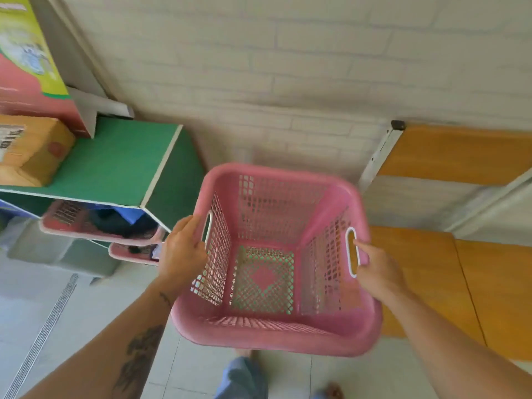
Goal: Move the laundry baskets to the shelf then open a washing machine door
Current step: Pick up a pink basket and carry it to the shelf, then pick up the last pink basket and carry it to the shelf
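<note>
An empty pink laundry basket (288, 197) with lattice walls hangs in the air in front of me, above the tiled floor. My left hand (181, 249) grips its left rim beside the white-edged handle slot. My right hand (377, 272) holds the right handle slot, fingers hooked through it. To the right stands a metal-framed shelf (454, 154) with orange wooden boards, an upper and a lower one. Two more pink baskets (98, 226) holding dark clothes sit inside the green unit on the left. No washing machine is in view.
A green cabinet (121, 165) on the left carries a cardboard box (34, 151) and a colourful carton (26, 53). A white brick wall (288, 67) runs behind. A floor drain strip (49, 321) crosses the tiles at lower left. My legs show below the basket.
</note>
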The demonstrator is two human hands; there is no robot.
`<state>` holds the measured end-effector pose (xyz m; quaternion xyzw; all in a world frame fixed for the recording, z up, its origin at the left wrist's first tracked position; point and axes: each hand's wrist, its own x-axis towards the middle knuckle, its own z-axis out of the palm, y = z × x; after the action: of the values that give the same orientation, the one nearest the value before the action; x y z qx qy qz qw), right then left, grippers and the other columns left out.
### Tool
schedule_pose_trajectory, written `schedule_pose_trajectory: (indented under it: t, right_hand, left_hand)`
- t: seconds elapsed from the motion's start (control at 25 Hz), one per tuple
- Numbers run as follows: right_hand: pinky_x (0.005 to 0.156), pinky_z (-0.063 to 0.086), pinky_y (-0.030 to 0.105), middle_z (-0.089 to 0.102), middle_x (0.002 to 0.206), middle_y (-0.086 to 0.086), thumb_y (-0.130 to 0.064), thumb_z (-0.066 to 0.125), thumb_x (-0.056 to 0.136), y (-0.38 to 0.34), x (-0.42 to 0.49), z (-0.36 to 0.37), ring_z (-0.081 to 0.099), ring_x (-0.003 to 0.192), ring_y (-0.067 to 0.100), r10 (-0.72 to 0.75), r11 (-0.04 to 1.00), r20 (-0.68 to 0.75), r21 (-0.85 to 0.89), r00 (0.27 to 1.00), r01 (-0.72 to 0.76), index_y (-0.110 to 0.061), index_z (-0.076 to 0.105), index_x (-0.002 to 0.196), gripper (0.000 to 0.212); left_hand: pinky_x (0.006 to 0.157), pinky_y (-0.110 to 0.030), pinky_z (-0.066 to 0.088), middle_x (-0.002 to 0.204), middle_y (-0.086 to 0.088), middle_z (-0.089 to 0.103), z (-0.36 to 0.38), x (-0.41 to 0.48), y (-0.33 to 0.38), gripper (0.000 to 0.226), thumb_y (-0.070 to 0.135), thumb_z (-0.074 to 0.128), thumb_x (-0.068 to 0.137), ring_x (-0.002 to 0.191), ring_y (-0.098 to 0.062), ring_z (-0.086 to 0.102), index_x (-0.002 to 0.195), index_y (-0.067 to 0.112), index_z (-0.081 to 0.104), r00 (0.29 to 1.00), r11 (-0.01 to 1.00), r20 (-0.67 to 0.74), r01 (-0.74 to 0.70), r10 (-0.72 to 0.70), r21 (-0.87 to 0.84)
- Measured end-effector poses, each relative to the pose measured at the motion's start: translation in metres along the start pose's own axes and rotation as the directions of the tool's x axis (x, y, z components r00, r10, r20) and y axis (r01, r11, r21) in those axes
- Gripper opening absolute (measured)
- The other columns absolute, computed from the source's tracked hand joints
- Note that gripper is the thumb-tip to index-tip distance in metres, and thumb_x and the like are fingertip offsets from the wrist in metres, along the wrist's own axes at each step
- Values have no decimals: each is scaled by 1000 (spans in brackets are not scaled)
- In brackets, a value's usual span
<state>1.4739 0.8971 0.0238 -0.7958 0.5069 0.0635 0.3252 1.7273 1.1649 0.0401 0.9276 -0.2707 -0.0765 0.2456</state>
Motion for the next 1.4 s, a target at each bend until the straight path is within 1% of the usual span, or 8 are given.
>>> schedule_pose_trajectory:
  t: [0.24, 0.36, 0.44, 0.72, 0.92, 1.04, 1.16, 1.4]
  right_hand:
    - [46, 48, 21, 57, 137, 12, 7, 52, 74, -12, 54, 85, 58, 53, 7, 197, 974, 177, 76, 964, -213, -20, 47, 143, 74]
    - [49, 45, 19, 51, 143, 10, 5, 54, 77, -14, 63, 106, 61, 71, 16, 248, 963, 261, 37, 933, -267, -19, 42, 146, 73]
    - [69, 47, 19, 54, 140, 7, 1, 55, 81, -16, 60, 108, 59, 98, 18, 249, 963, 271, 32, 930, -267, -16, 47, 142, 64]
    - [96, 51, 34, 54, 135, -11, -28, 56, 89, -20, 6, 71, 61, 115, 16, 106, 964, 191, 221, 976, -148, -32, 52, 136, 47]
    - [90, 47, 30, 49, 143, -5, -20, 57, 90, 20, -65, 16, 57, 111, 16, 116, 958, 13, 262, 993, -115, -26, 51, 138, 49]
    - [88, 43, 27, 49, 142, -2, -22, 59, 90, 63, -123, -26, 54, 110, 15, 107, 960, -81, 267, 991, -82, -24, 51, 138, 48]
    - [92, 42, 28, 51, 139, 0, -22, 60, 90, 127, -198, -68, 54, 113, 16, 106, 961, -234, 273, 967, -39, -23, 53, 136, 47]
    - [93, 40, 27, 49, 139, -3, -29, 59, 89, 274, -352, -145, 51, 118, 16, 251, 950, -443, 282, 860, -132, -26, 52, 135, 47]
  left_hand:
    - [63, -33, 53, 97, -3, 60, 80, 47, -70, 71, -9, 47, 71, 76, -25, 60, 134, 24, 51, 894, 926, 328, 358, -305, -117]
    - [47, -24, 46, 93, -6, 66, 102, 56, -89, 73, -9, 48, 73, 58, -18, 57, 136, 27, 51, 811, 874, 446, 472, -378, -117]
    - [48, -21, 47, 109, -11, 66, 107, 60, -92, 70, -8, 51, 76, 64, -19, 60, 139, 22, 50, 768, 870, 511, 488, -387, -74]
    - [41, -11, 41, 127, -6, 64, 95, 76, -31, 51, 2, 48, 85, 59, -6, 56, 131, 22, 59, 795, 925, 544, 370, -269, -82]
    - [64, -9, 45, 120, -1, 68, 75, 47, 57, 43, 6, 49, 87, 91, -14, 64, 126, 20, 63, 836, 980, 549, 127, -23, -152]
    - [77, -11, 45, 117, -3, 69, 63, 1, 121, 42, 5, 48, 88, 90, -12, 63, 125, 16, 63, 839, 982, 531, -23, 122, -190]
    - [52, -4, 42, 105, 2, 64, 51, -69, 198, 40, 4, 46, 89, 70, 2, 58, 124, 16, 62, 802, 941, 508, -191, 313, -278]
    - [56, -27, 50, 105, 6, 67, 59, -231, 356, 30, 16, 43, 87, 75, -19, 66, 102, 34, 62, 660, 829, 504, -405, 557, -385]
